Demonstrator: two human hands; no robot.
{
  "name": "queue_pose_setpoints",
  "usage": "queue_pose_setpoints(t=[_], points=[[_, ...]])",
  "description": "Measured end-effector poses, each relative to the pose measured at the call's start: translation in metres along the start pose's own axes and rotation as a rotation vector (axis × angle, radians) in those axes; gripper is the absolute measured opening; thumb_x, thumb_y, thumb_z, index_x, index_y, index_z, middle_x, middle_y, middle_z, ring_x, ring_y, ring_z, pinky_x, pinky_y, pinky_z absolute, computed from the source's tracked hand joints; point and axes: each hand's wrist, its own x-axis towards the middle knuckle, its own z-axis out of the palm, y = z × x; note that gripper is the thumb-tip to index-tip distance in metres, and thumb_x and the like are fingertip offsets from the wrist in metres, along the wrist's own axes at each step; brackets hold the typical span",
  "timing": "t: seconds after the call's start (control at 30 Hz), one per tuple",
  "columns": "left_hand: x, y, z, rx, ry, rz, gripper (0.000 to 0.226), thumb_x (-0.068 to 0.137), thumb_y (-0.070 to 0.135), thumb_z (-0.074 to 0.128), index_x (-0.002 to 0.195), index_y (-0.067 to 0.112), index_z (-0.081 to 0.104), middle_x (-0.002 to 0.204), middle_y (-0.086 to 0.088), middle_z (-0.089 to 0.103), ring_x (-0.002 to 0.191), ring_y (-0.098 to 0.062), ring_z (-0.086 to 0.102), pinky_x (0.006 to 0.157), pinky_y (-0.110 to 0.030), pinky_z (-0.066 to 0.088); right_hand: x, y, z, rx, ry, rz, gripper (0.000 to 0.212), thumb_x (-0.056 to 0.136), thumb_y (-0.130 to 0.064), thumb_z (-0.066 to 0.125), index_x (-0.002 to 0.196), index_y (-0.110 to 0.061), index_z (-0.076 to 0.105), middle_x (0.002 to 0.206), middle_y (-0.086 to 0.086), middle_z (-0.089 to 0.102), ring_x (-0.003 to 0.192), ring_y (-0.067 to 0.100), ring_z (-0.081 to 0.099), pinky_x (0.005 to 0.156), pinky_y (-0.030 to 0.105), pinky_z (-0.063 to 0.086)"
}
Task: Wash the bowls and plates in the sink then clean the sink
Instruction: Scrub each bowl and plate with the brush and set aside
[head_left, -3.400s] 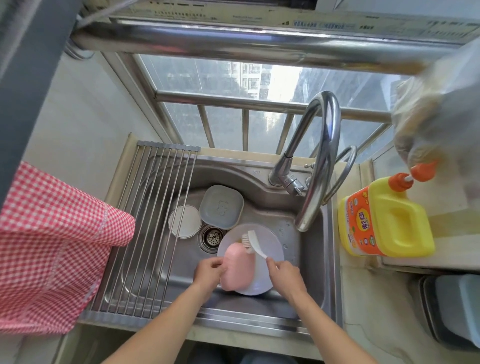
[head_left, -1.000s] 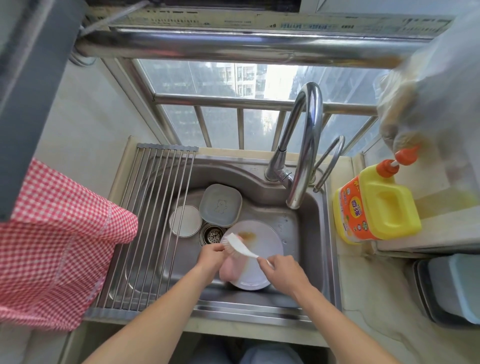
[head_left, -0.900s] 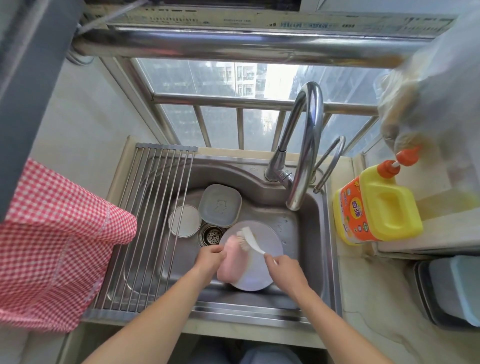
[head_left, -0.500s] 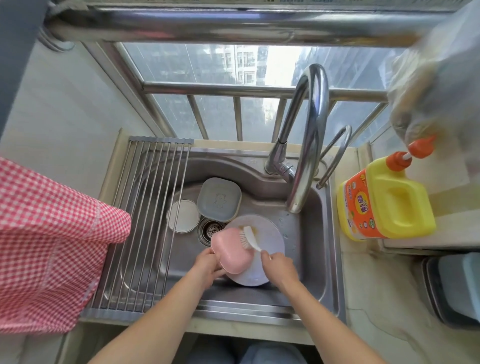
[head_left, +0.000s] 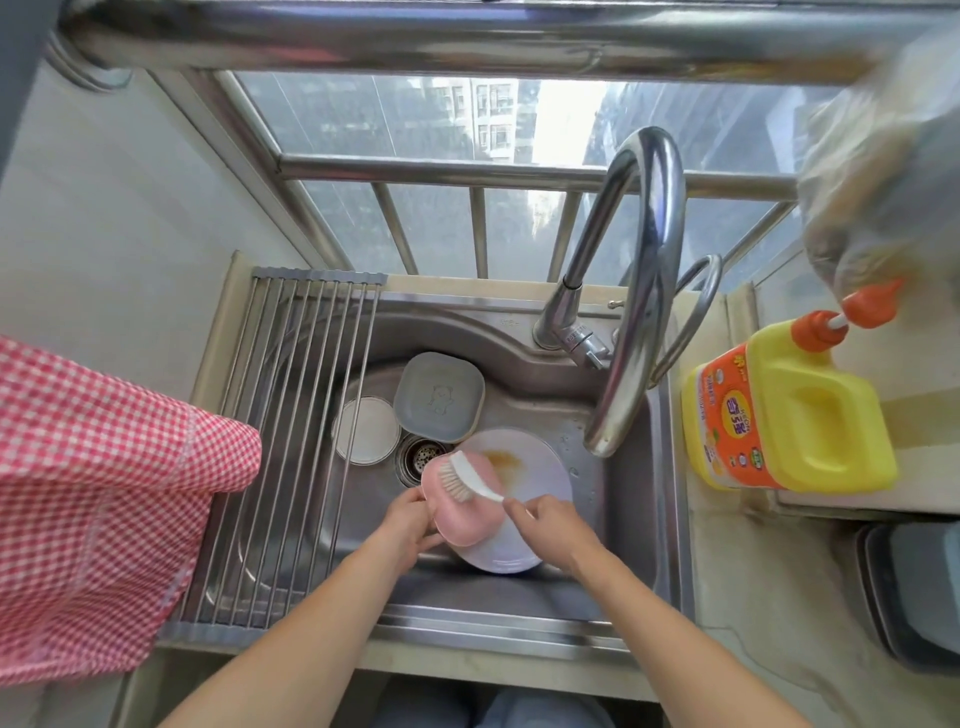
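Observation:
My left hand (head_left: 415, 527) grips a pink bowl (head_left: 465, 512), tilted over a white plate (head_left: 530, 499) in the steel sink (head_left: 561, 395). My right hand (head_left: 550, 525) holds a white dish brush (head_left: 465, 480) by its handle, bristles against the pink bowl's upper left part. The white plate carries a brown stain near its far edge. A grey-blue square dish (head_left: 439, 396) and a small white round dish (head_left: 366, 430) lie at the back of the sink, beside the drain (head_left: 421, 457).
A curved steel tap (head_left: 639, 291) arches over the sink's right side. A roll-up drying rack (head_left: 291, 441) covers the sink's left part. A red checked cloth (head_left: 98, 499) hangs at left. A yellow detergent bottle (head_left: 789, 410) stands on the right counter.
The brush has moved left and up across the pink bowl, uncovering the stain on the white plate. The bowl stays in my left hand, slightly turned.

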Motion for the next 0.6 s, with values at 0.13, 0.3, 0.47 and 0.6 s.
queue_pose_setpoints(t=[0.13, 0.3, 0.47, 0.6], points=[[-0.002, 0.003, 0.001, -0.010, -0.016, -0.002, 0.027, 0.101, -0.004, 0.042, 0.098, 0.017, 0.058, 0.085, -0.006, 0.066, 0.072, -0.017, 0.061, 0.064, -0.038, 0.056, 0.008, 0.005, -0.002, -0.027, 0.088, 0.105, 0.056, 0.101, -0.055, 0.035, 0.104, -0.011, 0.070, 0.107, 0.017, 0.068, 0.099, 0.037, 0.063, 0.077, 0.036, 0.045], [-0.007, 0.007, 0.002, -0.091, -0.012, -0.034, 0.031, 0.101, -0.006, 0.036, 0.108, 0.012, 0.061, 0.089, -0.007, 0.070, 0.078, -0.021, 0.065, 0.065, -0.038, 0.056, -0.004, 0.002, -0.003, -0.036, 0.001, -0.068, 0.054, 0.099, -0.059, 0.042, 0.063, -0.019, 0.042, 0.062, 0.001, 0.050, 0.059, 0.021, 0.044, 0.057, 0.037, 0.031], [-0.014, 0.011, 0.003, -0.294, 0.033, 0.007, 0.033, 0.103, -0.002, 0.036, 0.128, 0.002, 0.056, 0.110, -0.016, 0.066, 0.098, -0.029, 0.064, 0.085, -0.044, 0.053, -0.005, 0.011, -0.013, -0.051, 0.177, 0.052, 0.052, 0.096, -0.059, 0.036, 0.068, -0.019, 0.054, 0.078, 0.006, 0.063, 0.074, 0.029, 0.057, 0.061, 0.034, 0.041], [-0.025, 0.013, 0.007, -0.397, 0.041, -0.013, 0.033, 0.102, -0.005, 0.040, 0.132, -0.006, 0.053, 0.106, -0.017, 0.067, 0.084, -0.027, 0.064, 0.078, -0.040, 0.057, -0.022, 0.008, -0.014, -0.096, 0.064, -0.264, 0.061, 0.095, -0.062, 0.043, 0.061, -0.013, 0.032, 0.054, 0.000, 0.034, 0.054, 0.017, 0.031, 0.053, 0.037, 0.021]])
